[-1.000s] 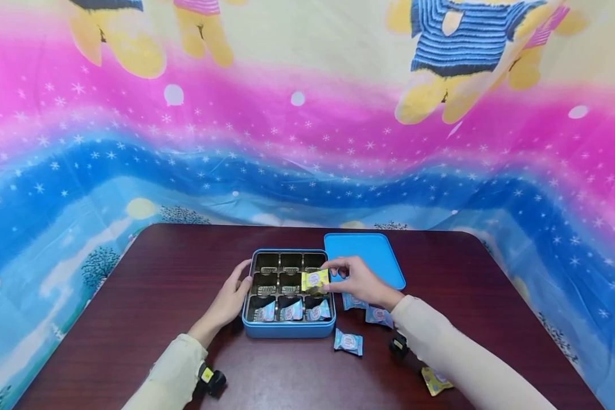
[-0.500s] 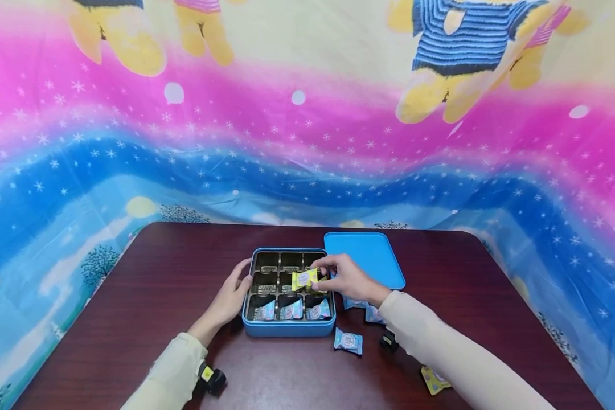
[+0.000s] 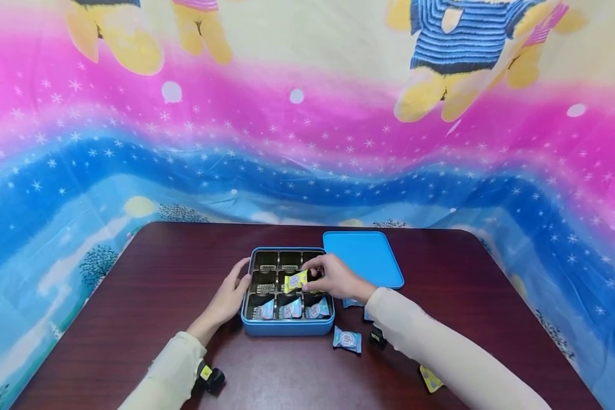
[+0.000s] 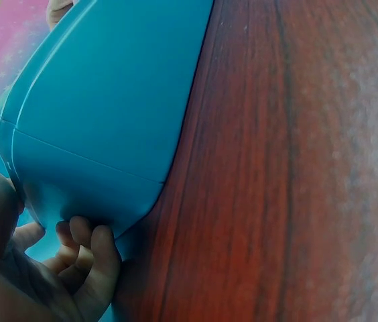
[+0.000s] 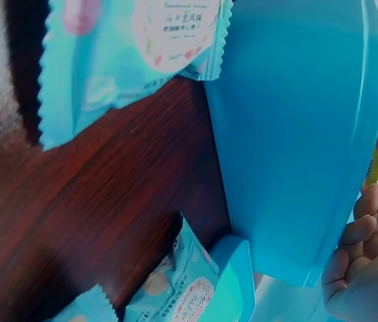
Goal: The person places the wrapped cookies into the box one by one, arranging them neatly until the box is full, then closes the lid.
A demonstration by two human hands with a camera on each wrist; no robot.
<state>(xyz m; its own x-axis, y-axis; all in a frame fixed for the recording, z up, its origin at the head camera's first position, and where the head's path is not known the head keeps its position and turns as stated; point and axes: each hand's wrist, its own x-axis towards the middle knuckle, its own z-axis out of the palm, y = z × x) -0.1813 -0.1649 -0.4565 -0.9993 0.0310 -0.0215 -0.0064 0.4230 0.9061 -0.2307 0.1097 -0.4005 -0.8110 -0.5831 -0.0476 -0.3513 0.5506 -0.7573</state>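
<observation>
A blue square box (image 3: 287,328) with a divided dark tray stands on the table. My left hand (image 3: 230,296) holds its left side, thumb at the rim and fingers curled against the outer wall in the left wrist view. Over the middle compartment, my right hand (image 3: 333,278) pinches a yellow wrapped candy (image 3: 295,281) between thumb and fingers. Blue wrapped candies (image 3: 290,308) fill the near row, one per compartment. A bit of yellow shows under the right fingers in the middle row's right compartment, mostly hidden.
The blue lid (image 3: 364,259) lies behind and right of the box. A loose blue candy (image 3: 347,340) is at the box's near right, with others (image 5: 182,285) partly hidden by the right arm. Another yellow candy (image 3: 430,380) lies beside the right sleeve.
My right hand has moved left with the yellow candy, from the right compartment of the middle row to over the middle one. The left hand stays on the box.
</observation>
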